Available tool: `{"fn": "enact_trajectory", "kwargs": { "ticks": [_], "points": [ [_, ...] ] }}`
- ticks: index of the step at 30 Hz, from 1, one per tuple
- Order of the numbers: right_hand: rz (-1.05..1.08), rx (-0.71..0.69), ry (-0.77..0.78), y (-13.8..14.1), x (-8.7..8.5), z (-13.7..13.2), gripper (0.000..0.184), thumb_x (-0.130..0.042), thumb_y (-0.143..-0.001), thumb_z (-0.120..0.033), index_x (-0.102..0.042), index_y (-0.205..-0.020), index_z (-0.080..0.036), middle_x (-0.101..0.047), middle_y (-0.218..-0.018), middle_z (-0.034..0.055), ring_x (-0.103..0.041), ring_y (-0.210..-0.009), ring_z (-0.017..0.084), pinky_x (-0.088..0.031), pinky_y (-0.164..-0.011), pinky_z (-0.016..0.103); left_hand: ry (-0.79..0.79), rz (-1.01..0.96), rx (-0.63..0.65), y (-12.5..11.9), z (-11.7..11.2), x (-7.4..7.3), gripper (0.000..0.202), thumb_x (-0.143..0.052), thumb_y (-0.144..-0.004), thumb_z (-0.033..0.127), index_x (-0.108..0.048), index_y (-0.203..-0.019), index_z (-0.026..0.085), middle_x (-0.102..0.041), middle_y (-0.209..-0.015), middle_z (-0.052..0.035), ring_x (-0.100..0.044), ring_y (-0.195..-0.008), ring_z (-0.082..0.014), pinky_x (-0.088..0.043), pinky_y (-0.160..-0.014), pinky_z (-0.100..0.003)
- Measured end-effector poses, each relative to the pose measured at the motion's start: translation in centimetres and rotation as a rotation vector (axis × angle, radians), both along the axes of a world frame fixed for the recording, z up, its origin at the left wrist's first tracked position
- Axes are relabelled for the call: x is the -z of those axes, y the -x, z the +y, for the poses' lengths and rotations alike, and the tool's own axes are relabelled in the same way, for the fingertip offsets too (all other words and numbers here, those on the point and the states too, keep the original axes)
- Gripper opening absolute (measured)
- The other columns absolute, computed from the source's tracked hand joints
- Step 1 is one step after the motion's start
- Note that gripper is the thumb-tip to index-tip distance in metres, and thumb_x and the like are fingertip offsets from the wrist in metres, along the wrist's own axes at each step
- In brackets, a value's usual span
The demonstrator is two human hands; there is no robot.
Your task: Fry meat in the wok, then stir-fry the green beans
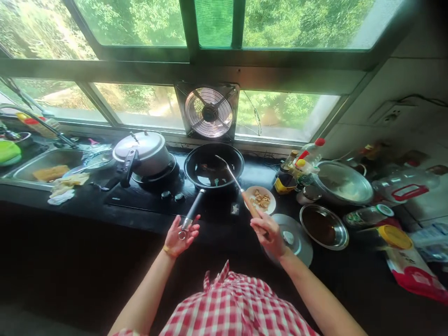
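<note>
Pan (210,153) just ahead of the left hand (182,235) and right hand (269,232), on the stove, with the handle (196,205) pointing back to the left hand. Left hand open, palm up, fingers spread, just under the end of the handle; hard to tell if touching. Right hand closed around the wood end of a turner (234,176), metal end over the pan; hard to tell if resting on the bottom.

To use the turner well, wrap the left fingers snug around the handle to stop any sliding. Keep the right wrist loose. Push slow and soft, low in the pan. Mind the plate (273,199) just ahead of the right hand.

Now to count: 1 pan, 1 turner, 1 plate with food bits (262,199) too small to count. Below the right hand, 1 lid (301,245); to its right, 1 bowl (343,235). Ahead of the left hand, 2 knobs (165,194), with 1 big pot (150,158) farther left. Past the pan, 1 fan (210,113).
</note>
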State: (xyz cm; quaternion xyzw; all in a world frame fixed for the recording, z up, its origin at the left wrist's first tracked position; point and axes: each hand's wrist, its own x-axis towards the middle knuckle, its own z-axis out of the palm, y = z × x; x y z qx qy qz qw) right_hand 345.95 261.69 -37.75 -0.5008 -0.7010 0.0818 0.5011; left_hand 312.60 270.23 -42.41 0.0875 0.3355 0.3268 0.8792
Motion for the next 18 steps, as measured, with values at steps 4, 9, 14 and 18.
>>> {"fn": "enact_trajectory", "kwargs": {
  "ticks": [4, 9, 14, 18],
  "points": [
    [-0.068, -0.074, 0.041, 3.4, 4.7, 0.3, 0.019, -0.055, -0.079, -0.016, -0.068, -0.090, -0.024, -0.059, -0.123, 0.0081, -0.058, -0.109, 0.022, -0.051, -0.088, 0.040, 0.029, -0.078, 0.126, -0.6, 0.8, -0.7, 0.037, -0.052, -0.082, 0.026, -0.053, -0.117, 0.016, -0.057, -0.075, -0.0044, -0.054, -0.052, -0.0076, -0.045, -0.043, -0.015],
    [-0.069, -0.122, 0.150, 7.0, 8.5, 0.7, 0.025, -0.052, -0.079, -0.016, -0.066, -0.098, -0.024, -0.052, -0.133, 0.0050, -0.048, -0.122, 0.023, -0.045, -0.096, 0.045, 0.050, -0.183, 0.249, -3.1, 1.0, 0.0, 0.033, -0.056, -0.075, 0.021, -0.053, -0.107, 0.015, -0.053, -0.072, -0.0018, -0.047, -0.047, -0.0064, -0.039, -0.038, -0.015],
    [-0.060, -0.038, 0.254, 10.1, 8.1, 0.2, 0.023, -0.053, -0.078, -0.018, -0.061, -0.099, -0.018, -0.042, -0.139, 0.0151, -0.051, -0.119, 0.025, -0.045, -0.095, 0.040, 0.115, -0.272, 0.230, -4.8, 1.7, -0.3, 0.016, -0.054, -0.081, 0.029, -0.051, -0.091, 0.016, -0.038, -0.058, 0.0046, -0.035, -0.039, -0.0035, -0.022, -0.032, -0.011],
    [0.152, 0.245, 0.448, 11.7, 8.1, 0.9, 0.012, -0.046, -0.074, -0.016, -0.051, -0.084, -0.019, -0.064, -0.089, 0.0070, -0.063, -0.079, 0.019, -0.050, -0.073, 0.033, 0.118, -0.240, 0.237, -5.3, 2.1, -0.6, 0.010, -0.053, -0.079, 0.020, -0.049, -0.087, 0.017, -0.033, -0.056, 0.0062, -0.032, -0.037, -0.0032, -0.017, -0.032, -0.010]
  ]
}}
